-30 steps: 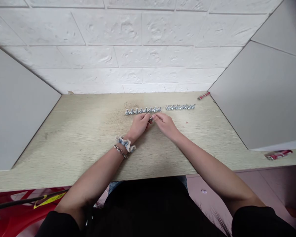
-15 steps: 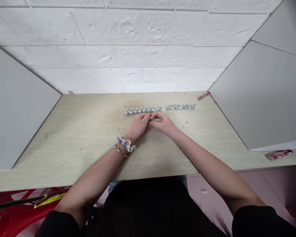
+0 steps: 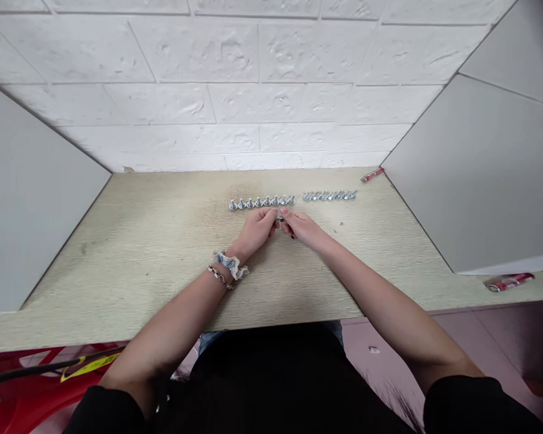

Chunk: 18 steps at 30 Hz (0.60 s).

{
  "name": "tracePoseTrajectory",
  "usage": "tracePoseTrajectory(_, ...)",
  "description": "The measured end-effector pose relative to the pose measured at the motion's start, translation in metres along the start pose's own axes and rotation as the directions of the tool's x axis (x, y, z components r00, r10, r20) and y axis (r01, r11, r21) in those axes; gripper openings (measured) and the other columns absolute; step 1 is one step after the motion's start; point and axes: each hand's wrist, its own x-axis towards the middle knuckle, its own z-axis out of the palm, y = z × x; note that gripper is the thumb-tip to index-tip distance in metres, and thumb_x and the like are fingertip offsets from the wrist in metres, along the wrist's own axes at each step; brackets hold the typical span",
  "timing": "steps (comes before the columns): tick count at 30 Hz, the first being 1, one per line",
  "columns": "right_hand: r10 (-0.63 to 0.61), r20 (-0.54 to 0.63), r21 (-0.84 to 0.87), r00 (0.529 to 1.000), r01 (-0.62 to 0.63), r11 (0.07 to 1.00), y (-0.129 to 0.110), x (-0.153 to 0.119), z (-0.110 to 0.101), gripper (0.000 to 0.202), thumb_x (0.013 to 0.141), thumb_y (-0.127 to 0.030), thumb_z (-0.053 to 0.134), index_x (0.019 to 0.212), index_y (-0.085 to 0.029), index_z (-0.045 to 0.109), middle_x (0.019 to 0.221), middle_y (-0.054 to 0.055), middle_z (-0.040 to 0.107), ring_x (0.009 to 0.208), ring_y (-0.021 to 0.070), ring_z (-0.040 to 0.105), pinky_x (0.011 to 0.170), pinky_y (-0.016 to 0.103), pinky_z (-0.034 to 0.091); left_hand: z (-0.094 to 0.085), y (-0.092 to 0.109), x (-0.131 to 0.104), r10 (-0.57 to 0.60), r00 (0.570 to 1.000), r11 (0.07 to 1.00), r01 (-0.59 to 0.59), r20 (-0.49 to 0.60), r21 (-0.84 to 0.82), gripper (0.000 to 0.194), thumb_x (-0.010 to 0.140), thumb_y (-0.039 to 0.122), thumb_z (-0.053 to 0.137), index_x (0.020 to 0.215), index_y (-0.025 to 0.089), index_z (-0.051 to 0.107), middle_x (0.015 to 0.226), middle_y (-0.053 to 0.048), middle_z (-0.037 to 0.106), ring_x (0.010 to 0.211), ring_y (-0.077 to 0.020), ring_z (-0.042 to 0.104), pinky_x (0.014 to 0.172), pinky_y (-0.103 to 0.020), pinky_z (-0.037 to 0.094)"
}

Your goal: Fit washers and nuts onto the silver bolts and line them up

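Observation:
My left hand (image 3: 259, 226) and my right hand (image 3: 301, 228) meet low over the wooden tabletop, their fingertips pinched on a small metal bolt (image 3: 279, 220). Only a short piece of the bolt shows between them; fingers hide the rest. Just beyond my hands runs a row of several silver bolts (image 3: 258, 203), standing on their heads with shanks upward. Further right is a second row of several silver bolts (image 3: 330, 196), whose shanks lean. A fabric scrunchie and a chain bracelet circle my left wrist.
A white brick wall (image 3: 235, 102) closes the back of the tabletop (image 3: 154, 241). Grey panels stand at left (image 3: 31, 205) and right (image 3: 461, 169). One red battery (image 3: 372, 175) lies in the back right corner, another red battery (image 3: 510, 283) near the front right edge.
My right hand has turned and its fingers have curled in, thumb now on top at the bolt. My left hand keeps nearly the same place. Both rows of bolts look unchanged.

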Motion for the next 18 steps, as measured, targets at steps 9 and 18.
tracePoseTrajectory(9, -0.006, -0.043, 0.192, 0.999, 0.014, 0.981, 0.0017, 0.002, 0.0074, 0.017, 0.067, -0.022, 0.051, 0.081, -0.022, 0.043, 0.076, -0.004, 0.053, 0.053, 0.0073, 0.047, 0.04, 0.018, 0.033, -0.0019, 0.0009, 0.0, -0.022, 0.998, 1.0, 0.022, -0.056, -0.007, 0.033, 0.08, 0.031, 0.04, 0.052, 0.015, 0.046, 0.042, 0.004, 0.042, 0.041, -0.0068, 0.036, 0.043, -0.02, 0.029)
tracePoseTrajectory(18, 0.106, -0.024, 0.207, 0.994, -0.099, 0.973, -0.0016, 0.0017, 0.0043, 0.033, 0.081, -0.044, 0.04, 0.059, -0.019, 0.038, 0.047, -0.004, 0.042, 0.035, 0.0061, 0.037, 0.032, 0.018, 0.025, -0.0006, 0.0034, -0.0011, -0.052, 0.995, 0.999, 0.052, -0.089, -0.008, 0.034, 0.081, 0.032, 0.04, 0.054, 0.015, 0.048, 0.042, 0.004, 0.043, 0.039, -0.0068, 0.036, 0.042, -0.02, 0.029)
